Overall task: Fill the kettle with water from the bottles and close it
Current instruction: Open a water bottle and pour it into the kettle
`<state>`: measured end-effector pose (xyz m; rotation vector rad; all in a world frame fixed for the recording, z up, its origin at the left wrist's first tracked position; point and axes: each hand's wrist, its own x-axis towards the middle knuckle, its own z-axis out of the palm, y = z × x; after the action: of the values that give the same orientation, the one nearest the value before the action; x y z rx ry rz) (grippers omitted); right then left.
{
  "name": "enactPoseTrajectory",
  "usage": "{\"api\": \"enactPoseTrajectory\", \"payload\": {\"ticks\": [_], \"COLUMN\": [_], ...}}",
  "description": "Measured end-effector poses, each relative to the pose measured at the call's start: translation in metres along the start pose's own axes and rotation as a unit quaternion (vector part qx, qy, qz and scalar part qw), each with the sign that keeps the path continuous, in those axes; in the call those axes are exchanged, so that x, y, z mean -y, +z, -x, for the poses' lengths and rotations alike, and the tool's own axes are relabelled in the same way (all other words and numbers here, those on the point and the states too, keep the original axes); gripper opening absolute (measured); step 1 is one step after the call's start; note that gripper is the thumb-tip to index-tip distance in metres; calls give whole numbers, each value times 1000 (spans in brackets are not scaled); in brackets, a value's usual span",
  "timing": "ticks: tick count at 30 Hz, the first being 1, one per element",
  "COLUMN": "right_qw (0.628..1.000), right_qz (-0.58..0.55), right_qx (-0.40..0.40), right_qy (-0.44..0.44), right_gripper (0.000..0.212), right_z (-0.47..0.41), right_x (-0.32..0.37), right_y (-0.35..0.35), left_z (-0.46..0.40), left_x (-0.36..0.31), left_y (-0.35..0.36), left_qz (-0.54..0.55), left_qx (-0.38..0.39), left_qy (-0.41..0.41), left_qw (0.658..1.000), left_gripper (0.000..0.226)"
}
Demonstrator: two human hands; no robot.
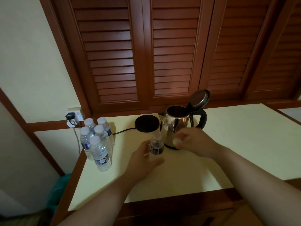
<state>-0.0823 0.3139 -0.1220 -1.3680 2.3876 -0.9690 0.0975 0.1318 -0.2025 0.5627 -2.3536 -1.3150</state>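
One bottle (156,145) gripped by the left hand (143,158), its cap pinched in the right hand (189,141): steady it upright, then pour into the open kettle (176,126).

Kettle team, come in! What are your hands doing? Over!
Left hand holds bottle. Right hand pinches its cap, blurred. Kettle lid open, off base. Nothing blocking.

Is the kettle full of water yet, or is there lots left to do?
Just starting. The kettle has its lid flipped open already. The left hand grips one bottle; the right hand seems to hold its cap. Pouring, five capped bottles and closing remain.
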Motion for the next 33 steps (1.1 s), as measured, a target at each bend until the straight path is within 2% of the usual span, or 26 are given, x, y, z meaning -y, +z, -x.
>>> {"api": "enactPoseTrajectory", "payload": {"ticks": [4,9,13,17,19,27,33], "right_qw": [998,988,976,961,956,952,949], "right_qz": [27,149,202,232,241,257,264], "right_qx": [11,15,-20,32,47,65,72], "right_qy": [48,38,79,148,159,156,156], "right_gripper": [9,50,67,97,104,109,108], "right_z": [18,27,32,38,39,39,39], "right_x": [-27,-49,-66,-78,-82,-90,-91], "right_y": [32,53,43,34,37,42,41], "left_z": [0,-7,-19,-38,-50,-98,-127], "left_x": [-5,-9,-20,-41,-53,-92,-102], "left_y": [7,8,3,-15,-23,-48,-63], "left_qz": [22,26,34,12,3,-77,-232], "left_qx": [-34,-65,-101,-131,-138,-105,-31], "left_qy": [21,21,31,47,61,107,128], "left_qw": [999,997,994,990,989,986,964], "left_gripper": [65,53,46,44,41,36,54]}}
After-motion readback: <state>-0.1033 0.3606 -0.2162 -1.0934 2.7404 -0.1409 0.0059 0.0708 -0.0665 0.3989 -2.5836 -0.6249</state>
